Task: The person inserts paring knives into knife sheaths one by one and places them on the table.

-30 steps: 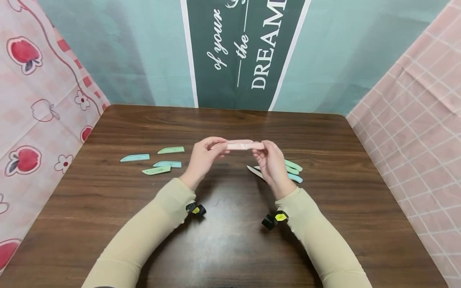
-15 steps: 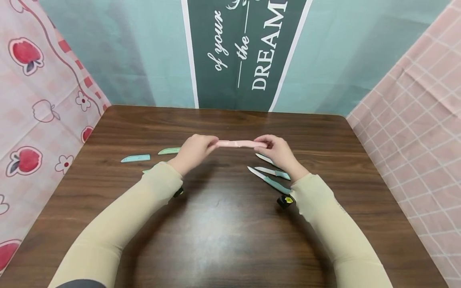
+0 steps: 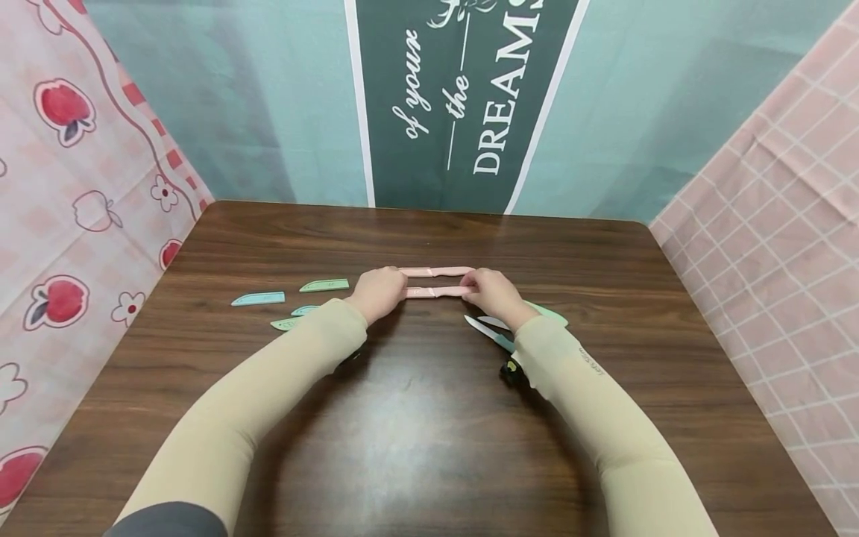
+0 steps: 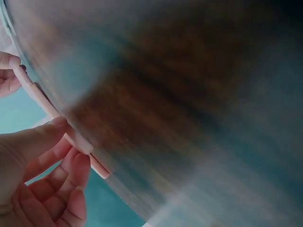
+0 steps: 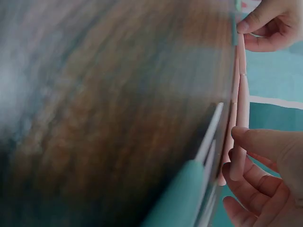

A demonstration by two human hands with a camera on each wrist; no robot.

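Observation:
In the head view, two pink sheathed knives lie parallel. My left hand [image 3: 379, 291] pinches the sheath end of the nearer pink knife [image 3: 432, 292], and my right hand [image 3: 493, 293] pinches its handle. Just beyond it is the farther pink knife [image 3: 436, 272], its left end partly behind my left hand. In the left wrist view, my left thumb and fingertips hold the pink sheath [image 4: 78, 141] close to the tabletop. The right wrist view has my right thumb and fingers on the pink handle [image 5: 240, 113], beside the other pink knife.
Left of my hands lie blue sheaths [image 3: 258, 298] and green sheaths [image 3: 324, 285], some partly behind my sleeve. By my right wrist lie bare knives with pale blades [image 3: 479, 327] and green handles [image 3: 549, 313], partly hidden. Curtains [image 3: 282, 112] stand behind the brown table [image 3: 403, 447].
Both hands have turned over and come down to the table with the pink knife. It now lies in front of the other pink knife, which it overlapped in view earlier.

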